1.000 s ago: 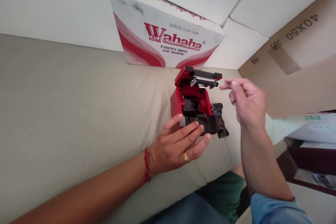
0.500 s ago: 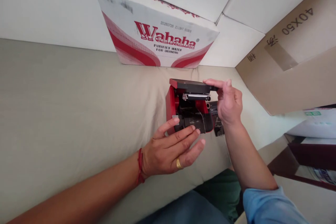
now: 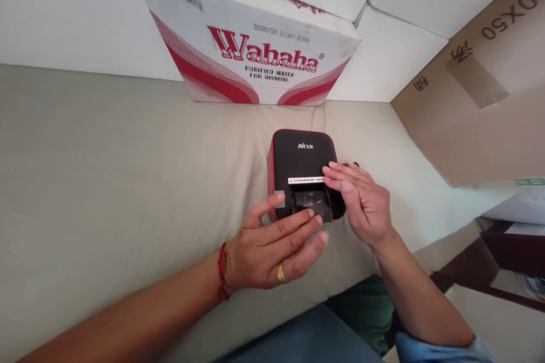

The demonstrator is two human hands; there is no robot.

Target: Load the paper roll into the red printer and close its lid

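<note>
A small red and black label printer (image 3: pixel 302 156) sits on the cloth, its black lid lowered almost flat. From its front slot comes a strip of dark label film (image 3: pixel 313 202) with pale marks. My left hand (image 3: pixel 276 244) lies over the printer's front, fingers spread, fingertips resting on the film and thumb beside a grey patch at the corner. On the lid's right front edge rest the outstretched fingers of my right hand (image 3: pixel 361 198). Behind that hand a small dark object (image 3: pixel 351 164) shows only in part.
A Wahaba-style white and red water carton (image 3: pixel 264 62), printed "Wahaha", stands against white boxes (image 3: pixel 85 17) at the back. A brown cardboard box (image 3: pixel 477 102) stands on the right. Pale green cloth (image 3: pixel 128 181) covers the surface. A dark red shelf (image 3: pixel 511 255) is at lower right.
The printer's lid has come down from raised to nearly flat, hiding the red interior and roller. My right hand moved down with it. My left hand stayed at the film.
</note>
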